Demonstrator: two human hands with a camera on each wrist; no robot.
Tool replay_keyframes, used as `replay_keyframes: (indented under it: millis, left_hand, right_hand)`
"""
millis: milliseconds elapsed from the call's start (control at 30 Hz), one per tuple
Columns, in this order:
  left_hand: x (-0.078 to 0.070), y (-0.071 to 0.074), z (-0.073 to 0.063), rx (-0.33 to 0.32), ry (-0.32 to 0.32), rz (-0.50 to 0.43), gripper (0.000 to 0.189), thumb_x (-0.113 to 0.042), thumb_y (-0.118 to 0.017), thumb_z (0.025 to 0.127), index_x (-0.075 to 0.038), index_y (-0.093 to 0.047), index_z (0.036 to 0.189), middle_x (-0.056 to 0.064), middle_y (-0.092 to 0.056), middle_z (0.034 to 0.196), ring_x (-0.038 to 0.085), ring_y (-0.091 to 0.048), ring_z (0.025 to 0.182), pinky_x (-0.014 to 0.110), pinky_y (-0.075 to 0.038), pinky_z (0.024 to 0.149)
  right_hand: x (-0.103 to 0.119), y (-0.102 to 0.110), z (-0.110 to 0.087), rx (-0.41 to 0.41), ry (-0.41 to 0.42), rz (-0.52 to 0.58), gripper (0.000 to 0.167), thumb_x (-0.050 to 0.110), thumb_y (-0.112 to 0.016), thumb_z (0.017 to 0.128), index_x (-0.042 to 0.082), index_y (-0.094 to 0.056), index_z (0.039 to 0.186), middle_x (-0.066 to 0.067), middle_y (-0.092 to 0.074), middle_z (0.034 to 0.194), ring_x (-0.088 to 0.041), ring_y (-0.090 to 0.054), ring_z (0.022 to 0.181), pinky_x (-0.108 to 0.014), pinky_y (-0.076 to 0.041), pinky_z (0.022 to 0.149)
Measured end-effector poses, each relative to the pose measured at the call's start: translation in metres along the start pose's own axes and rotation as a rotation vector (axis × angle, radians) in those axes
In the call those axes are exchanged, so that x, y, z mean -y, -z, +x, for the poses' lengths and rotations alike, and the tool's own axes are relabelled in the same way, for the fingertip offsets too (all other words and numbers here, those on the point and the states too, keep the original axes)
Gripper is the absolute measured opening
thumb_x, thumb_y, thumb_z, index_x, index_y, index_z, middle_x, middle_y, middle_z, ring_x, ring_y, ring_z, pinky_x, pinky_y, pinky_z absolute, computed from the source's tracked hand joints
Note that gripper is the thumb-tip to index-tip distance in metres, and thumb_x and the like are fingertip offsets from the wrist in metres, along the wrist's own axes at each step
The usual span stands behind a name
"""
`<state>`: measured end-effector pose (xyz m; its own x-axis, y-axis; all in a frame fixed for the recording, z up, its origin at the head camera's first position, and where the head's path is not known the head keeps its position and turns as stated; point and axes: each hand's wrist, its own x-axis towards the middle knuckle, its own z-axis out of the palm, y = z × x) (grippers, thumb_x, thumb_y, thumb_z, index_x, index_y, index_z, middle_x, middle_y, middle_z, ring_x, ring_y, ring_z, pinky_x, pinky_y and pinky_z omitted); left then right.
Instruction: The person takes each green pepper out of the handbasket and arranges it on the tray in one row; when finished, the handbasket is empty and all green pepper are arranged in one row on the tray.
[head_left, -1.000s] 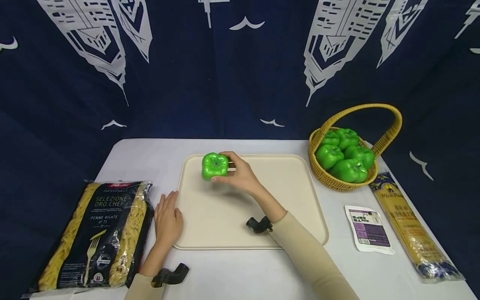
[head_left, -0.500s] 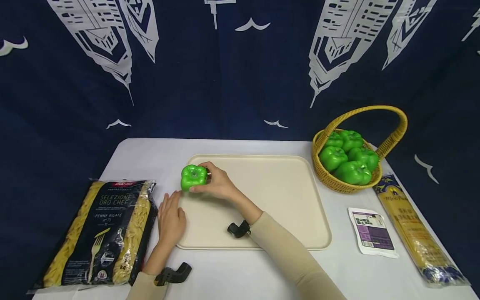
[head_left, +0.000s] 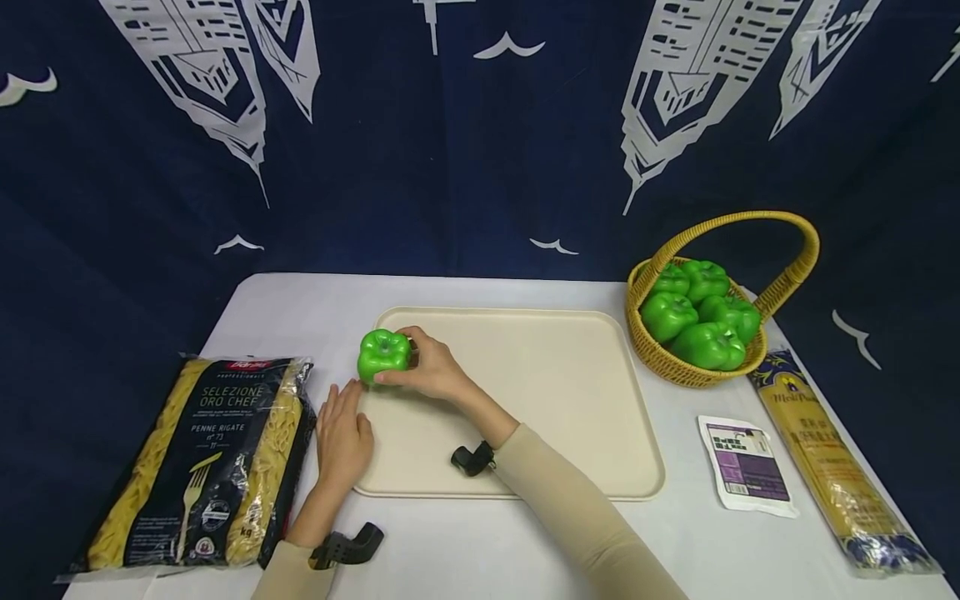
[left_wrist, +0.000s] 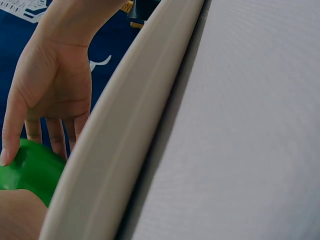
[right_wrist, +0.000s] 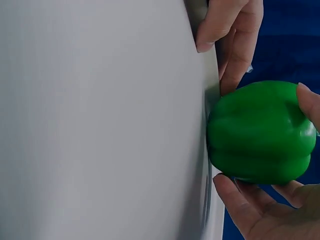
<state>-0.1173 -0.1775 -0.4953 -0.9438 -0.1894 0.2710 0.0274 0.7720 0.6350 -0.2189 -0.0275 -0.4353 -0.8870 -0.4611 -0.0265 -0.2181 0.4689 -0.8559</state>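
Note:
A glossy green bell pepper [head_left: 383,356] is at the back left corner of the beige tray [head_left: 536,400]. My right hand [head_left: 435,367] grips it from the right, thumb in front and fingers behind. In the right wrist view the bell pepper [right_wrist: 260,132] sits low, its base right at the tray surface. My left hand [head_left: 342,437] lies along the tray's left rim with fingers straight, fingertips just in front of the pepper. The left wrist view catches the right hand [left_wrist: 55,85] and part of the pepper [left_wrist: 35,167] beyond the tray rim.
A wicker basket [head_left: 678,371] with several green bell peppers [head_left: 708,346] stands at the back right. Before it lie a white and purple packet [head_left: 748,467] and a long pasta pack [head_left: 832,450]. A large penne bag [head_left: 198,467] is at the left, beside the left hand.
My right hand has carried the bell pepper left and toward the front, to the tray's back left corner, slowing in the last half second. My left hand has stayed at the rim.

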Motion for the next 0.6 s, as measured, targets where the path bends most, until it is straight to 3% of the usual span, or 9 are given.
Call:
replay_keyframes:
  millis: [600]
  left_hand:
    - [-0.001, 0.0009, 0.0, 0.005, 0.005, 0.003, 0.046, 0.006, -0.045, 0.089, 0.01, -0.049, 0.134, 0.03, -0.046, 0.144, 0.05, -0.026, 0.142, 0.061, -0.016, 0.117]
  right_hand:
    - [-0.0024, 0.0025, -0.0009, 0.023, 0.035, 0.009, 0.081, 0.035, -0.084, 0.074, 0.01, -0.045, 0.141, -0.013, -0.065, 0.126, -0.024, -0.064, 0.115, -0.036, -0.053, 0.095]
